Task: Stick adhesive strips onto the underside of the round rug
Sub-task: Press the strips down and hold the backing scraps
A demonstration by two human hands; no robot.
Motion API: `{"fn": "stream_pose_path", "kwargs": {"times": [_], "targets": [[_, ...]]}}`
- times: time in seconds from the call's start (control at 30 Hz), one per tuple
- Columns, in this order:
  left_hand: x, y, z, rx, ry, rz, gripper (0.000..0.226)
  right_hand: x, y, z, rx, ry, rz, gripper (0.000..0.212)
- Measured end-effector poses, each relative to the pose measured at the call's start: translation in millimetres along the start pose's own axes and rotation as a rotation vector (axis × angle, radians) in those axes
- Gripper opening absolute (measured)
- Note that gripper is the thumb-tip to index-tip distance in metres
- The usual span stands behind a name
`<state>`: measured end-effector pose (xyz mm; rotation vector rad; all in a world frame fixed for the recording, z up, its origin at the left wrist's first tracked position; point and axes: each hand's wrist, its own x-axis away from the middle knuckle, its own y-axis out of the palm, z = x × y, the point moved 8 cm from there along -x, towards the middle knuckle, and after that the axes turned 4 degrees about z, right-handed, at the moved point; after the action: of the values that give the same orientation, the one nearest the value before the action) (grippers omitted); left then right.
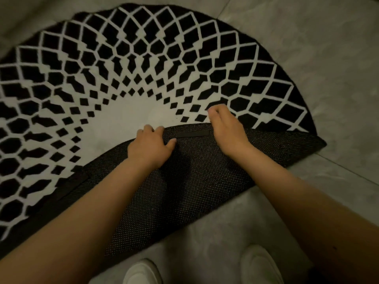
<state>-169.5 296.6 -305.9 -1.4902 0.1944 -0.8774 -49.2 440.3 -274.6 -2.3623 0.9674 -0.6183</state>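
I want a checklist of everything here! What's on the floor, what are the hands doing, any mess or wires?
Surface: grey tiled floor.
Job's things: round black-and-white rug, near edge folded over, dotted underside up; dark strip stuck near the fold; another strip at left.
Clutter: nothing seen.
Hands: left hand and right hand both grip the folded edge.
Cables: nothing seen.
Surroundings: white shoes below.
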Motion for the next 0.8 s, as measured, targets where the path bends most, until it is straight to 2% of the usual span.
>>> {"fn": "stream_pose_path", "kwargs": {"times": [0.07,0.17,0.27,0.37,0.47,0.67,0.8], "targets": [[13.1,-34.5,4.3,0.010,0.018,0.043,0.062,2.8,-5.4,-17.2,-0.224,0.118,0.017,0.023],[39.5,-92.9,6.7,0.062,0.029,0.136,0.060,16.7,-18.3,-60.1,-0.584,0.258,-0.003,0.019],[64.8,-142.8,9.4,0.157,0.029,0.228,0.058,41.1,-40.2,-105.6,-0.713,0.223,-0.064,0.026],[99.1,-186.3,13.0,0.352,0.020,0.295,0.056,76.3,-69.4,-147.6,-0.690,0.164,-0.116,0.026],[140.6,-223.7,21.6,0.526,0.003,0.348,0.052,111.6,-105.4,-184.5,-0.725,0.104,-0.088,0.026],[247.7,-274.2,59.6,0.844,0.061,0.411,0.039,208.2,-166.5,-214.7,-1.374,0.114,-0.200,0.027],[302.4,-275.6,86.6,1.048,0.129,0.418,0.033,277.8,-212.1,-202.7,-1.506,0.093,-0.141,0.010]]}}
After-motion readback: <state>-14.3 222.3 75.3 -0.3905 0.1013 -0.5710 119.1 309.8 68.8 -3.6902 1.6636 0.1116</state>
